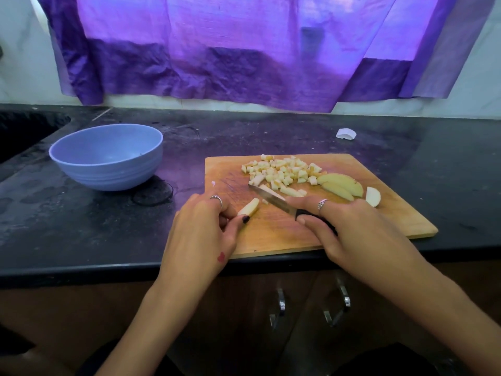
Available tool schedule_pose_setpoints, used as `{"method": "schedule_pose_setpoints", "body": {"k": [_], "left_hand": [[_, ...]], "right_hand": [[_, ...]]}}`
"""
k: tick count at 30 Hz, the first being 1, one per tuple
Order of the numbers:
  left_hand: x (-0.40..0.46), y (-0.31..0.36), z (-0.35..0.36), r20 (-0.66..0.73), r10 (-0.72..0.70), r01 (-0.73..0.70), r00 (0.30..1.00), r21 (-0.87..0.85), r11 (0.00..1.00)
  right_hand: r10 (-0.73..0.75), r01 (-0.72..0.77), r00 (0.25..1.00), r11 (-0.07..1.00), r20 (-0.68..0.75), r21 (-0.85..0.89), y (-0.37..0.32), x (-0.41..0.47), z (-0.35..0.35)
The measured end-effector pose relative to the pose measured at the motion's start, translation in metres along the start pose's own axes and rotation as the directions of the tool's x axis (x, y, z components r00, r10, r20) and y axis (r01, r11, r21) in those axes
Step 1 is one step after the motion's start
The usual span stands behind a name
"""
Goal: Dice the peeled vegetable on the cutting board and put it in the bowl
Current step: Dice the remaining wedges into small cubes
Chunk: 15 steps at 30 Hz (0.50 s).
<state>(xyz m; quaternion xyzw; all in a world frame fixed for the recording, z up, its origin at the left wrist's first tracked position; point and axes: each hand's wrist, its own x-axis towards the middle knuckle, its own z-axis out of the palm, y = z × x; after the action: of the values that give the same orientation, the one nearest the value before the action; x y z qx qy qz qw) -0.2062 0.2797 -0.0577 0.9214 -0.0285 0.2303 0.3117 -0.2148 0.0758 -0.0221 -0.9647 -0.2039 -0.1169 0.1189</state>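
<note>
A wooden cutting board lies on the black counter. A heap of pale diced vegetable cubes covers its far middle. Two larger peeled slices and a white end piece lie to the right of the heap. My left hand pinches a narrow vegetable strip flat on the board. My right hand grips the black handle of a knife, its blade pointing up-left with a cut stick lying on it. The blue bowl stands empty to the left of the board.
A dark sink basin opens at the far left. A small white scrap lies on the counter behind the board. A purple curtain hangs over the back wall. Cabinet handles sit below the counter edge.
</note>
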Motion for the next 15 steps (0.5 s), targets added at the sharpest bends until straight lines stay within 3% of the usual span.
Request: {"method": "schedule_pose_setpoints", "body": {"k": [15], "left_hand": [[0.000, -0.004, 0.004, -0.010, 0.004, -0.004, 1.000, 0.019, 1.000]], "right_hand": [[-0.082, 0.090, 0.991, 0.993, 0.103, -0.077, -0.012, 0.028, 0.011]]}}
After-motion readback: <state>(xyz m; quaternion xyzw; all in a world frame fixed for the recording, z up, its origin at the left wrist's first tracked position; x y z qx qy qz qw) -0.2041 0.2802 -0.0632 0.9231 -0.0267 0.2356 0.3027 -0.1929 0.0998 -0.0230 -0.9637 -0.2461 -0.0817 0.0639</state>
